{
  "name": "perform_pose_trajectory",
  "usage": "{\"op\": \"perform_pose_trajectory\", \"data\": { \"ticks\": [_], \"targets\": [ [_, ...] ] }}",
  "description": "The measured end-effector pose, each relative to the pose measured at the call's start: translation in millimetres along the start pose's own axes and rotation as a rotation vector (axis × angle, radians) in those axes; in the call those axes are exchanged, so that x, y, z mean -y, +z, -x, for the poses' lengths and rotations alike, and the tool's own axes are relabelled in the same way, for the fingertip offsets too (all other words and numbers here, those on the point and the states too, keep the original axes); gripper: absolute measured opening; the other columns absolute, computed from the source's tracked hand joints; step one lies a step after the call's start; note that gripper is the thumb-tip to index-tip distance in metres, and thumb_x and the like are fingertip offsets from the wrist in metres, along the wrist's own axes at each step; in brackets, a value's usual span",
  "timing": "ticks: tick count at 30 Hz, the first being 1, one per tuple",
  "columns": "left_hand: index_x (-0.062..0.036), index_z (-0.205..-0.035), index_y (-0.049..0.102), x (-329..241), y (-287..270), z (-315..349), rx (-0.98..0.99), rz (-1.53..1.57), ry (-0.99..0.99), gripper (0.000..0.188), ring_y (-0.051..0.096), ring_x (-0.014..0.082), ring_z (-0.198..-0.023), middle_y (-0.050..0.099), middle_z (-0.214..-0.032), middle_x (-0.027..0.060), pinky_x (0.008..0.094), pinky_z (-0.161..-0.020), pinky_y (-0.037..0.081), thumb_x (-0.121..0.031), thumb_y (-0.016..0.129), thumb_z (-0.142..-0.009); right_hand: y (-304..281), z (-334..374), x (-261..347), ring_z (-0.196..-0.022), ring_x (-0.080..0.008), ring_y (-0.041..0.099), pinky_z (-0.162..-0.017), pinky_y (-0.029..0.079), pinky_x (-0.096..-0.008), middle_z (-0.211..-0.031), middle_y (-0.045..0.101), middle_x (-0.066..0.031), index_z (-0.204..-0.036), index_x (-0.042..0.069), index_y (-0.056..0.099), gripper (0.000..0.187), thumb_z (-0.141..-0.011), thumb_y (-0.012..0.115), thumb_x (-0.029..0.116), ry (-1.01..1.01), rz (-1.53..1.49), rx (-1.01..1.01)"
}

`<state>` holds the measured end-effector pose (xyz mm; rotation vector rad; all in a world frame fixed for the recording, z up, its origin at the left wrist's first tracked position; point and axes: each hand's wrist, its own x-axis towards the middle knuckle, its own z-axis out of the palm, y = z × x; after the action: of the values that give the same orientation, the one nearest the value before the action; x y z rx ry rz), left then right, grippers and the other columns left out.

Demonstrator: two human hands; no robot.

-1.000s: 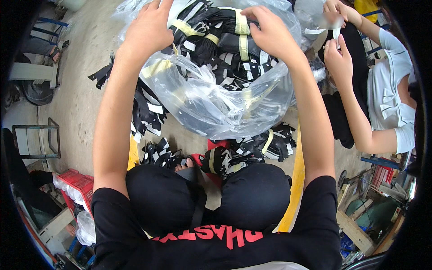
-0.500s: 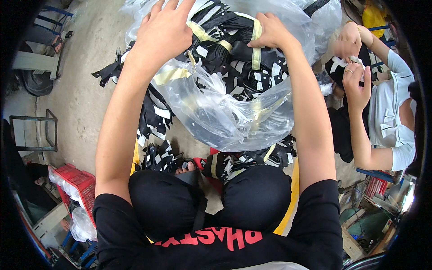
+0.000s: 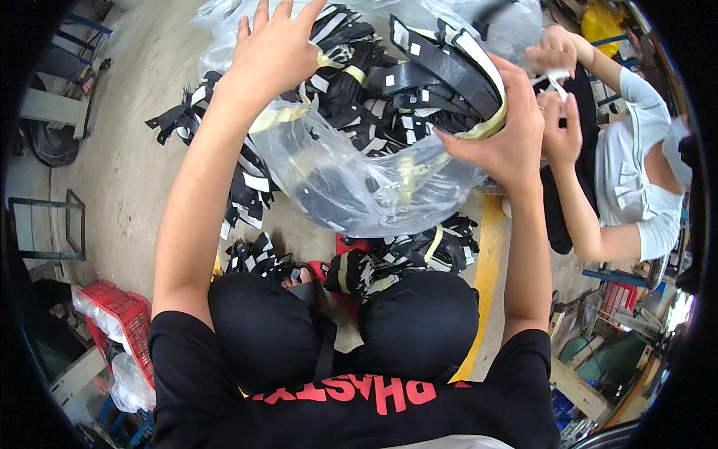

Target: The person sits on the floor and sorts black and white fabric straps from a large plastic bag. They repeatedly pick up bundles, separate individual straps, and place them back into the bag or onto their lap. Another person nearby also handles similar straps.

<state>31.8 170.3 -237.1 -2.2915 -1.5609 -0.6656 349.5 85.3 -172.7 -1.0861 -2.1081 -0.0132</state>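
Observation:
A large clear plastic bag (image 3: 359,191) full of black strips with white patches lies in front of me, its mouth facing up. My right hand (image 3: 512,131) is closed round a bundle of black strips (image 3: 449,82) bound with pale yellow tape, held above the bag's right side. My left hand (image 3: 273,56) rests at the bag's far left side with its fingers spread, beside other tied bundles (image 3: 348,71); what lies under the palm is hidden. Loose black strips (image 3: 247,183) hang or lie along the bag's left edge.
More bundles (image 3: 430,251) and strips (image 3: 254,258) lie on the floor by my feet. Close on the right sits a person (image 3: 636,165) with white material in their hands. A red crate (image 3: 123,318) stands at the lower left, and a metal frame (image 3: 48,228) stands farther left.
My right hand has lifted a taped bundle out of the pile and brought it nearer and to the right. My left hand stays in nearly the same place, its fingers spread.

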Motion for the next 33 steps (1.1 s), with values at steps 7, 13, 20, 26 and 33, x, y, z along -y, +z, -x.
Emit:
{"op": "perform_pose_trajectory", "data": {
  "ticks": [7,13,20,26,33],
  "targets": [
    [-0.0188,-0.154,0.05,-38.6,-14.8,-18.4,0.174,0.162,0.036,0.066,0.05,0.0449,-0.143,0.05,-0.158,0.024,0.0521,-0.118,0.044,-0.005,0.061,-0.09,-28.4,62.7,36.3,-0.109,-0.0201,0.069,-0.096,0.055,-0.0338,-0.124,0.068,-0.0156,-0.129,-0.005,0.058,0.086,-0.059,0.1,0.022,0.37,-0.318,0.004],
    [-0.0068,-0.142,0.06,-50.5,-4.6,-13.9,0.262,0.525,0.157,0.052,0.059,0.0426,-0.132,0.065,-0.139,0.0221,0.0447,-0.113,0.048,-0.004,0.062,-0.091,-22.1,127.4,45.9,-0.114,-0.0193,0.067,-0.102,0.053,-0.0341,-0.126,0.068,-0.0125,-0.139,-0.005,0.054,0.088,-0.079,0.083,0.052,0.88,-1.124,-0.078],
    [-0.0053,-0.135,0.065,-76.7,-45.1,-23.8,0.566,0.993,0.224,0.032,0.069,0.0208,-0.114,0.073,-0.121,0.0107,0.0351,-0.1,0.054,-0.019,0.059,-0.107,-12.9,146.6,54.7,-0.092,-0.0228,0.075,-0.085,0.06,-0.0332,-0.106,0.075,-0.014,-0.123,-0.004,0.068,0.071,-0.09,0.068,0.059,1.116,-1.37,-0.248],
    [-0.0082,-0.134,0.063,-98.6,-85.8,-21.7,0.81,1.244,0.216,0.032,0.065,0.0141,-0.104,0.07,-0.115,0.0055,0.0298,-0.094,0.053,-0.03,0.058,-0.111,-7.8,131.2,56.0,-0.101,-0.0235,0.073,-0.088,0.06,-0.0352,-0.113,0.074,-0.0144,-0.127,0.0,0.065,0.071,-0.09,0.067,0.061,1.06,-1.409,-0.328],
    [-0.0193,-0.155,0.053,-103.5,-83.1,-23.2,0.365,1.088,0.713,0.09,0.046,0.0377,-0.145,0.046,-0.159,0.0173,0.0459,-0.123,0.038,-0.006,0.084,-0.072,-12.7,118.9,55.8,-0.113,-0.0305,0.07,-0.091,0.061,-0.0471,-0.127,0.069,-0.0178,-0.14,0.003,0.058,0.072,-0.1,0.054,0.062,1.013,-1.513,-0.354]
  ]
}}
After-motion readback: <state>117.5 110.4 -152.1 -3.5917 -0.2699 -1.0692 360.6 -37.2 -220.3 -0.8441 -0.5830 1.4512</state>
